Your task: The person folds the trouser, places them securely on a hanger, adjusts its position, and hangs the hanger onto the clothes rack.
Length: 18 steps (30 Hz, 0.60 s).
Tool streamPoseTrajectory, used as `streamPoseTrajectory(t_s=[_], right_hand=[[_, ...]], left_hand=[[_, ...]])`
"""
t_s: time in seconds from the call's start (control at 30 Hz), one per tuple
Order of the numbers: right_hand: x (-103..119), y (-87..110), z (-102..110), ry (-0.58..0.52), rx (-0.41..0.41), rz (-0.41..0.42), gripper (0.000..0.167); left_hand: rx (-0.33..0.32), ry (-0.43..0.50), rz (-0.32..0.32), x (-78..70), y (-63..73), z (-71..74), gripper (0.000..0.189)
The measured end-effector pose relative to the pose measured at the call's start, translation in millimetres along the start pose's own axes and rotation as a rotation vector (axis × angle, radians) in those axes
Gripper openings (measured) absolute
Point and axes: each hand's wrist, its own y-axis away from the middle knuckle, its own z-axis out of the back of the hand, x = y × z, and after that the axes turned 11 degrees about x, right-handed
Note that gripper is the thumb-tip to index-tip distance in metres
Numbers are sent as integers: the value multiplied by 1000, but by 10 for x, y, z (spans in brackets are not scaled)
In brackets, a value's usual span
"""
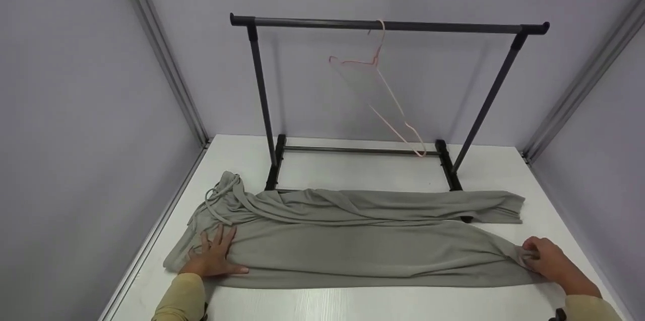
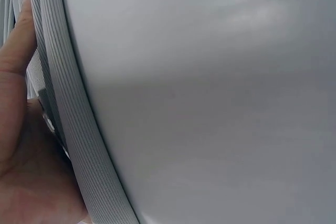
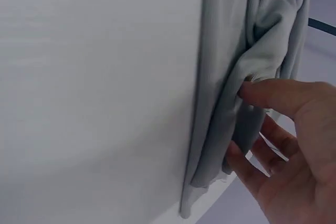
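While the gray pants (image 1: 363, 245) lie stretched across the desk (image 1: 312, 306), the left hand (image 1: 211, 256) rests on their left end, grip loose, fingers spread | right hand (image 1: 554, 264): grip pinching the near leg's end | far leg lies over the black rack's (image 1: 322, 23) foot | pink hanger (image 1: 390, 91) hangs on the rack

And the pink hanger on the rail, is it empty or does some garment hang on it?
Empty: the pink hanger shows only its bare frame below the rail; the grey garment lies on the table.
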Motion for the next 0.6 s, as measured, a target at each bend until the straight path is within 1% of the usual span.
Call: streamPoseTrajectory(t_s=[0.13,0.2,0.23,0.3,0.4,0.43,0.47,0.53,0.6], right_hand=[[-25,18,-4,18,32,-49,12],[-20,39,22,34,6,-59,10],[-11,47,42,48,-31,-55,10],[26,71,102,83,-144,-43,8],[116,90,208,127,-368,-32,3],[150,89,242,135,-434,-36,4],[189,89,270,137,-483,-47,5],[259,76,308,129,-544,-72,8],[311,52,323,114,-570,-96,11]], left_hand=[[-4,1,-4,-10,11,5,118],[-6,-2,-7,-12,13,1,117],[-3,-4,-5,-12,15,-2,117],[0,-3,-2,-10,19,-5,117],[3,12,-3,3,20,-9,117],[2,18,-5,10,16,-10,117],[2,24,-6,15,15,-10,118],[3,28,-7,24,11,-16,118],[0,24,-4,28,10,-22,118]])
